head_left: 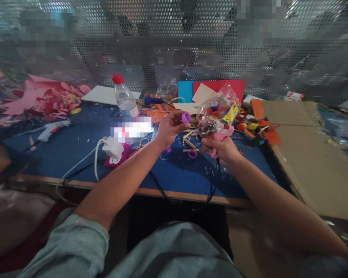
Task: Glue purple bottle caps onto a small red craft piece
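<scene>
Between the fingertips of my left hand (171, 127) is a purple bottle cap (186, 117), held up over the table. My right hand (224, 150) is wrapped round the handle of a pink glue gun (222, 133), which has a small red light on its body. The gun's front end points toward the cap and is smeared with stringy, dirty glue (207, 126). A black cord hangs down from the handle. Below, on the blue table top, a second purple cap (192, 154) lies beside some thin wooden sticks (190, 142).
A water bottle (124, 96) with a red lid stands behind a power strip (116, 158) with a white charger and cables. Pink scraps (58, 100) and a white glue gun (50, 129) lie left. Cardboard (301, 154) covers the right; a perforated metal panel (162, 46) rises behind.
</scene>
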The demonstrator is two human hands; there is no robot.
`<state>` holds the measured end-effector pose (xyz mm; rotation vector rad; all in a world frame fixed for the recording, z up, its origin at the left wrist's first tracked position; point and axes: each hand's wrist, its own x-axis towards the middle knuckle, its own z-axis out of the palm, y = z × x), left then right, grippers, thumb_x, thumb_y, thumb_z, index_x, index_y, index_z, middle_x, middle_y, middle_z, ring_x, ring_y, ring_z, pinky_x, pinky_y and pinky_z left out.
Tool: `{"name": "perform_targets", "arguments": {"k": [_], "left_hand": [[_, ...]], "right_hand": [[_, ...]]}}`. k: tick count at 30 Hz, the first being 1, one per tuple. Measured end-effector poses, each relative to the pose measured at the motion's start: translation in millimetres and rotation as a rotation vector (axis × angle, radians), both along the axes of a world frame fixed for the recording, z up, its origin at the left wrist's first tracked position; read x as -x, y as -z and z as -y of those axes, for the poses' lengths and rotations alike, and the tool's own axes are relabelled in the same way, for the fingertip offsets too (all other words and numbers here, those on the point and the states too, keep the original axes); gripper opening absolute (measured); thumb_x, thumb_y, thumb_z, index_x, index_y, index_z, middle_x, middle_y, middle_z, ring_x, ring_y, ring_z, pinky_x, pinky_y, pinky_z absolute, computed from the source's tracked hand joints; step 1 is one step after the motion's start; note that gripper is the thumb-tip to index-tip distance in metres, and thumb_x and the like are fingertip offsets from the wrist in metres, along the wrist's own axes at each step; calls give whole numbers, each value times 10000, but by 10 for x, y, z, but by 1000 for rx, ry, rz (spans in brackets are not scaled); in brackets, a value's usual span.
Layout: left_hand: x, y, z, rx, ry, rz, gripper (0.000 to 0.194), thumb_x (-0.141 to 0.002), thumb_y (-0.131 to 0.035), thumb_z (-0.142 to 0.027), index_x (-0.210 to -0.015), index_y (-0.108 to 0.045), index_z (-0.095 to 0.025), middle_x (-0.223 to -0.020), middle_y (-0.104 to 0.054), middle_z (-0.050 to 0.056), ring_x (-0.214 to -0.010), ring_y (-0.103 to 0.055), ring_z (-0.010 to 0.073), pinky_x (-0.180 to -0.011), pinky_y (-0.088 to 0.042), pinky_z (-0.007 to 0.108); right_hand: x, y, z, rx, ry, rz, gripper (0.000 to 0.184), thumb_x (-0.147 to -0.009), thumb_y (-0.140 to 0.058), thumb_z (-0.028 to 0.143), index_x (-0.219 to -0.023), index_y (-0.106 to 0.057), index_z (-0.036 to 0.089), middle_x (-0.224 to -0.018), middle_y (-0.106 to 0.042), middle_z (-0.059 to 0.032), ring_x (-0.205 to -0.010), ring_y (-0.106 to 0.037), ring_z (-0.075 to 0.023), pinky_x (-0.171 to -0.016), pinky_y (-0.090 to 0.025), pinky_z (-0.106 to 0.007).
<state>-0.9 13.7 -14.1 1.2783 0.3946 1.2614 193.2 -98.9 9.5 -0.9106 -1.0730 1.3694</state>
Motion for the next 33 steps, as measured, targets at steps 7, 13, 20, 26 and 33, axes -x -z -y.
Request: {"name": "perform_targets", "arguments": {"k": [7,13,20,26,33], "left_hand": [[-1,4,-11,-6,4,20,666,-543,-1109,-432,-1105,-813,-233,-964,-796,-7,-743,-686,81,-721,-563,232],[2,3,-14,-11,-7,25,642,-539,-1108,-416,-1081,-815,-234,-971,-810,0,-733,-686,84,-682,-545,223],[-12,-52,15,13,-14,36,626,-552,-1096,-472,-1048,-810,-219,-923,-811,-1,-709,-676,67,-683,-541,206],[-4,-52,14,34,-4,42,641,-537,-1101,-469,-1065,-831,-225,-925,-810,-3,-684,-658,55,-662,-538,197],[5,-89,45,21,-5,18,645,-544,-1090,-519,-1052,-830,-219,-874,-783,-16,-668,-652,52,-651,-536,194]], "right_hand": [[-26,28,-13,9,-10,0,601,-593,-1077,485,-671,-549,210,-539,-456,86,-478,-390,-72,-496,-308,-282],[-16,17,-14,5,-6,-1,588,-600,-1071,477,-675,-550,213,-536,-456,86,-470,-390,-74,-491,-313,-286],[-26,24,-18,8,-7,-6,574,-617,-1061,456,-669,-546,209,-540,-452,85,-474,-390,-69,-497,-324,-283],[0,14,-5,8,38,-11,574,-589,-1061,445,-687,-544,214,-542,-449,87,-474,-375,-67,-486,-315,-281],[16,-10,-8,21,54,-28,617,-539,-1083,484,-648,-543,207,-515,-445,87,-456,-381,-64,-489,-316,-278]]}}
